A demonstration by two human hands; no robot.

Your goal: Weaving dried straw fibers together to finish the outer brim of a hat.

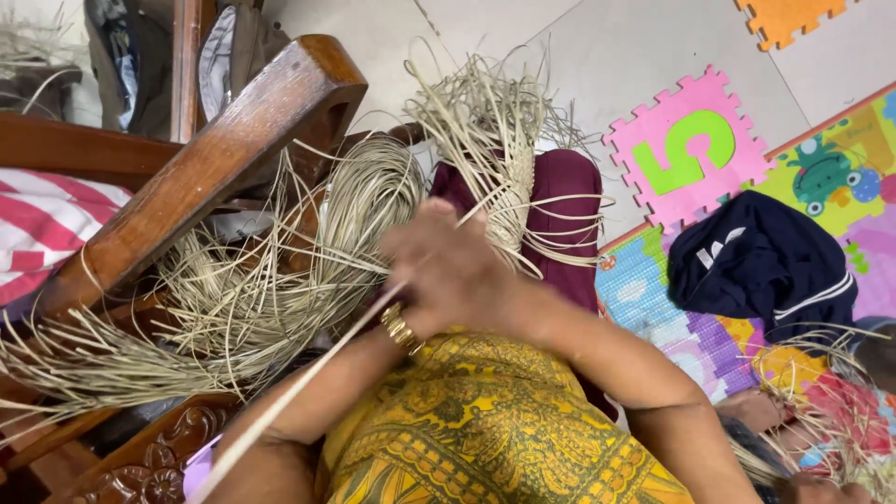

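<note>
Yellow patterned cloth, hands plaiting straw weave, foam play mat, wooden chair

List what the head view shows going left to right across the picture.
Red-and-white striped cloth → wooden chair arm → loose bundle of pale straw strips → the person's hands at the half-woven straw piece → pink foam puzzle tile → dark blue garment.
</note>
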